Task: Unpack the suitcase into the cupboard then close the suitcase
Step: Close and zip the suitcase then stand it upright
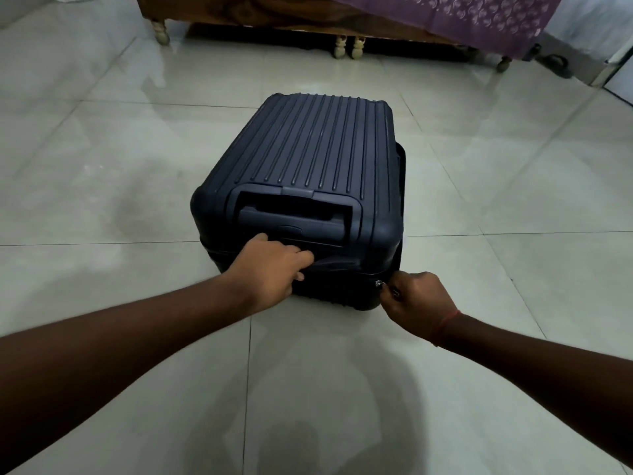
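A dark blue ribbed hard-shell suitcase [308, 156] lies flat on the tiled floor, lid down, its telescopic handle end toward me. My left hand [270, 269] grips the carry handle [329, 264] on the near end, fingers curled round it. At the near right corner my right hand [414, 299] pinches the small metal zip pull [379, 283]. The cupboard is not in view.
A wooden bed [239, 10] with turned legs and a purple patterned cloth [479, 18] stands beyond the suitcase. Glossy pale floor tiles [120, 166] spread to both sides. A dark object [556, 65] sits at the far right by the wall.
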A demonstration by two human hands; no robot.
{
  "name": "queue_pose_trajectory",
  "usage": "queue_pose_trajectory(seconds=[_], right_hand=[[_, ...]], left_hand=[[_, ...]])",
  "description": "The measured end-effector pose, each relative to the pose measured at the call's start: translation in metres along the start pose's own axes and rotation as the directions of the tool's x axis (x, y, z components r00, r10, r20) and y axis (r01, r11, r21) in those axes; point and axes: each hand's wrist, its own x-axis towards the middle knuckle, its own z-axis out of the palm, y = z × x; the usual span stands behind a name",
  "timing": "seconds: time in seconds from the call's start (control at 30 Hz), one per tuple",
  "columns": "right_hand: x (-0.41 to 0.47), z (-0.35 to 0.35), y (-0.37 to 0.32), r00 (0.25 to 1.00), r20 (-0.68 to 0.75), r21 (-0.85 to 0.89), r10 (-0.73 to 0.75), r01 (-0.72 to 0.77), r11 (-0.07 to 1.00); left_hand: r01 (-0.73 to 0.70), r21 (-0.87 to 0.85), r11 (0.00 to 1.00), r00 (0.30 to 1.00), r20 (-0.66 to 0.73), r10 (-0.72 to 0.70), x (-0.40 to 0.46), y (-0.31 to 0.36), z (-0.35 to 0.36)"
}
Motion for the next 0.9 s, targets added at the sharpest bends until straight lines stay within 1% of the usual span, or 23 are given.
queue_pose_trajectory(seconds=[0.1, 0.2, 0.27, 0.33, 0.4, 0.5, 0.53, 0.57, 0.63, 0.7, 0.83, 0.9], right_hand=[[0.007, -0.002, 0.003, 1.000, 0.013, -0.046, -0.022, 0.023, 0.999], [0.014, -0.008, 0.002, 1.000, 0.027, -0.044, -0.012, 0.013, 0.999], [0.016, -0.007, -0.004, 0.999, 0.037, -0.006, 0.016, -0.016, 1.000], [0.017, -0.007, -0.012, 0.998, 0.038, 0.068, 0.054, -0.056, 0.996], [0.019, -0.007, -0.020, 0.999, 0.026, 0.127, 0.027, -0.030, 0.991], [0.019, -0.005, -0.030, 0.999, 0.029, 0.171, -0.024, 0.019, 0.985], [0.018, -0.002, -0.032, 0.999, 0.025, 0.183, -0.023, 0.018, 0.983], [0.017, -0.001, -0.033, 1.000, 0.015, 0.196, -0.021, 0.018, 0.980], [0.016, 0.002, -0.035, 1.000, -0.008, 0.222, -0.025, 0.026, 0.975], [0.014, 0.002, -0.034, 0.999, -0.027, 0.226, -0.018, 0.024, 0.974], [0.011, 0.004, -0.034, 0.999, -0.028, 0.211, -0.025, 0.030, 0.977], [0.009, 0.005, -0.035, 1.000, -0.016, 0.187, -0.015, 0.018, 0.982]], left_hand=[[-0.057, 0.024, 0.998, 0.997, -0.045, 0.058, -0.015, -0.015, 0.000], [-0.104, -0.002, 0.995, 0.989, -0.103, 0.103, -0.024, -0.026, -0.001], [-0.135, 0.016, 0.991, 0.987, -0.086, 0.136, -0.027, -0.032, -0.002], [-0.145, 0.072, 0.987, 0.985, -0.084, 0.150, -0.028, -0.034, -0.005], [-0.102, 0.082, 0.991, 0.979, -0.170, 0.114, -0.027, -0.031, -0.009], [0.015, 0.024, 1.000, 0.927, -0.375, -0.005, -0.016, -0.014, -0.016], [0.067, 0.022, 0.997, 0.919, -0.390, -0.053, -0.009, -0.007, -0.020], [0.126, 0.028, 0.992, 0.922, -0.372, -0.106, -0.001, -0.001, -0.022], [0.227, 0.067, 0.972, 0.942, -0.269, -0.201, 0.012, 0.008, -0.029], [0.256, 0.109, 0.960, 0.955, -0.183, -0.234, 0.020, 0.011, -0.033], [0.337, -0.011, 0.941, 0.937, -0.095, -0.337, 0.026, 0.013, -0.035], [0.380, -0.060, 0.923, 0.918, -0.101, -0.384, 0.031, 0.020, -0.035]])
